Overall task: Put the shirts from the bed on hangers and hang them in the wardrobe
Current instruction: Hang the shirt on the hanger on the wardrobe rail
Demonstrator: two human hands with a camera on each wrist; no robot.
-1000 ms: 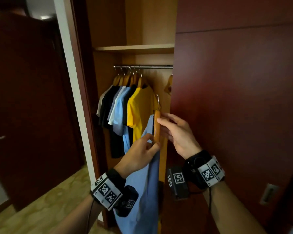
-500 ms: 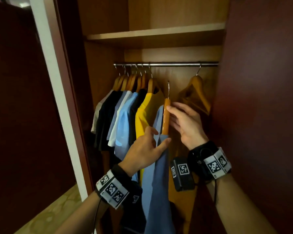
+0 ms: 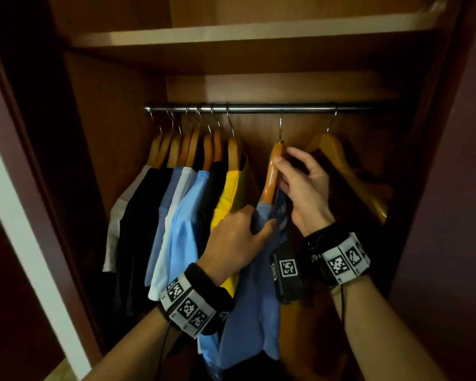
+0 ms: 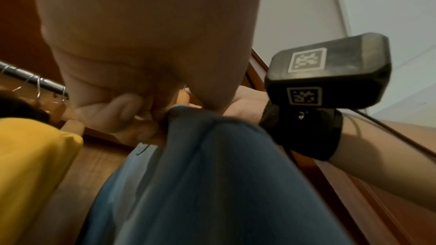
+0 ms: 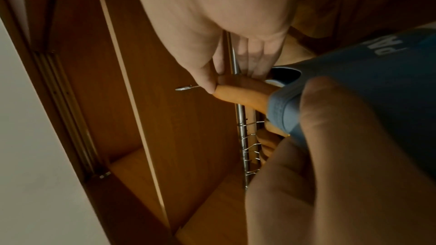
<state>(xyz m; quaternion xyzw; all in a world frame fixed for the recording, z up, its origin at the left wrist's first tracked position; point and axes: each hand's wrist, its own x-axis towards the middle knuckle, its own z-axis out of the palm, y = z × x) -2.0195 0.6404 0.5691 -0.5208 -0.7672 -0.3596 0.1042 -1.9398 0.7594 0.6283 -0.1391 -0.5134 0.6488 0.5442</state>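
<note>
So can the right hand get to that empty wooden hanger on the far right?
Probably yes: the empty wooden hanger hangs just beyond the right hand with nothing between, but that hand holds the blue shirt's hanger.

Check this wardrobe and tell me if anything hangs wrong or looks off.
One thing: the blue shirt sits bunched on its wooden hanger, its neck pulled low, gripped by the left hand. The right hand holds the hanger under the metal rail. The yellow shirt and its neighbours hang straight.
</note>
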